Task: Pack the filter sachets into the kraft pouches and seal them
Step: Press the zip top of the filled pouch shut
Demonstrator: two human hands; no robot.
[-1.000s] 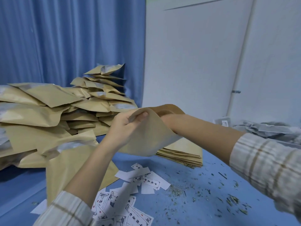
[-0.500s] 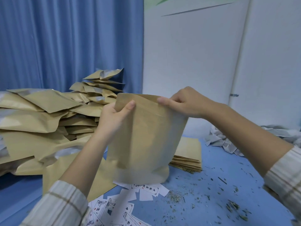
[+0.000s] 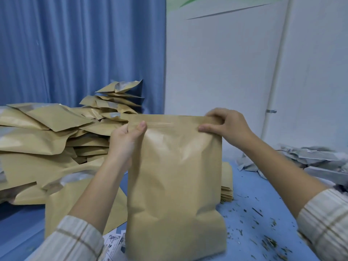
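A blue curtain (image 3: pixel 81 49) hung behind the blue worktop (image 3: pixel 263 213). Printed paper slips (image 3: pixel 114 242) lay at its near edge, and green flecks (image 3: pixel 267 242) were scattered beside a white wall (image 3: pixel 222 63).

We see a kraft pouch (image 3: pixel 174 185) held upright over the blue table (image 3: pixel 250 232), its top edge flat and level, with the left hand (image 3: pixel 126 140) pinching the upper left corner, thumb laid across the front, and the right hand (image 3: pixel 226 125) pinching the upper right corner. To the left of the pouch a heap of filled pouches (image 3: pixel 50 140) rises against a blue curtain (image 3: pixel 81 49), and behind its right edge lies a flat stack of empty pouches (image 3: pixel 227 185). Right of the pouch we find scattered dry herb crumbs (image 3: pixel 267 242) and, farther right, grey-white filter sachets (image 3: pixel 316 162); printed slips (image 3: pixel 114 243) peek out at its lower left corner.
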